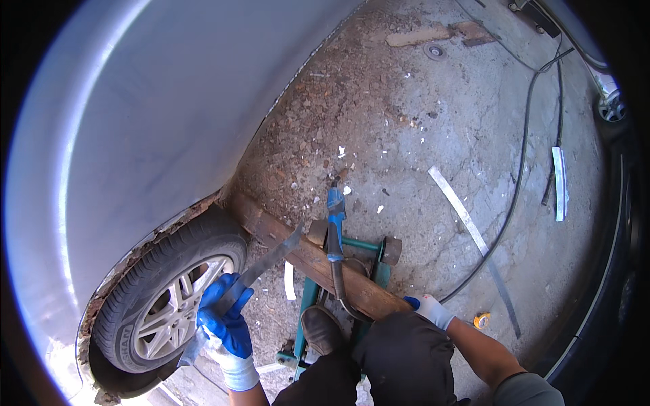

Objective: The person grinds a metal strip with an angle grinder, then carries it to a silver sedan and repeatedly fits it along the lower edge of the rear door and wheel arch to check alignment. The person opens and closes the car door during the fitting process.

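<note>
My left hand (227,317), in a blue-coated work glove, is closed around a curved sheet-metal strip (266,261) in front of the car wheel (177,304). The strip slants up to the right, its far end over a wooden beam (304,254). My right hand (429,308), in a white and blue glove, is at the beam's near end beside my knee; its fingers are partly hidden, and whether they grip the beam is unclear. A blue MIG welding torch (335,223) lies across the beam. Above the wheel, the car's wheel arch edge (152,236) is rusted and ragged.
A green trolley jack (381,264) stands under the beam. Right of it are a long metal strip (467,218), a black cable (523,147), a yellow tape measure (481,319) and another metal strip (559,183). Rust flakes (304,137) litter the concrete. A dark vehicle borders the right.
</note>
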`<control>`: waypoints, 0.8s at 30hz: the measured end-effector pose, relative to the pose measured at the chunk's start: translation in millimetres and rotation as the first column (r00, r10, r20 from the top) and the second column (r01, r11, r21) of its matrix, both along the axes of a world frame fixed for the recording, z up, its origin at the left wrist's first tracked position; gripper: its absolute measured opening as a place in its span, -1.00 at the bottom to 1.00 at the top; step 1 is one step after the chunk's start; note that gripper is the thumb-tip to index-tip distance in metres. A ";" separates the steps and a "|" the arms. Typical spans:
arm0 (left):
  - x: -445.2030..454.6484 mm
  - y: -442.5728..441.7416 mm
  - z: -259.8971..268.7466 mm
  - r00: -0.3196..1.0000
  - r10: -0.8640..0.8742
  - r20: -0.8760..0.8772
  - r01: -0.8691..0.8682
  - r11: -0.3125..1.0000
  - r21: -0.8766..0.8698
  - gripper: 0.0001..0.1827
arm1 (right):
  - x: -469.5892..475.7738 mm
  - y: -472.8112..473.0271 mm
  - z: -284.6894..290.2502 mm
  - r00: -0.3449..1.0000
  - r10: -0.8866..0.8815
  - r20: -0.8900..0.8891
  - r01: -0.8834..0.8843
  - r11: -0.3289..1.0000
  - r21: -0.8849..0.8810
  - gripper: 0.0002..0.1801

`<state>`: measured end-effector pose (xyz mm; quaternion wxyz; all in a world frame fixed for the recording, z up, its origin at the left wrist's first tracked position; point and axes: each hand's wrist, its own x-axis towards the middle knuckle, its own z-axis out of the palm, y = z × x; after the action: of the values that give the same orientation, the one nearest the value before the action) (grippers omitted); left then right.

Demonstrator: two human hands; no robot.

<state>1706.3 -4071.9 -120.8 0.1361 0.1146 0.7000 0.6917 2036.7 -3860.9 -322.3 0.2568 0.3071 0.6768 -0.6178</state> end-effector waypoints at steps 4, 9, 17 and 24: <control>-12.8 -0.1 -4.7 0.997 0.011 -0.073 -0.007 0.998 0.058 -0.34 | 11.0 21.9 -0.6 0.986 0.037 -0.160 -0.008 0.984 0.180 -0.47; -20.5 -6.4 1.7 0.993 0.096 -0.070 -0.084 0.984 0.156 -0.37 | 9.1 64.2 13.7 0.976 -0.216 -0.037 0.215 0.976 -0.036 -0.40; -8.8 -30.8 43.3 0.990 0.089 -0.112 -0.072 0.986 0.150 -0.36 | -71.8 151.1 -6.0 0.987 0.019 0.157 -0.121 0.726 0.677 -0.28; -28.0 -37.8 86.2 0.979 0.071 -0.192 -0.049 0.992 0.118 -0.57 | -165.5 119.4 73.9 0.885 -0.022 -0.464 0.274 0.831 0.483 -0.43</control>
<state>1678.3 -4109.8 -34.6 0.0389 0.1682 0.6730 0.7192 1871.2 -3741.5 -248.4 -0.0490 0.2717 0.8354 -0.4753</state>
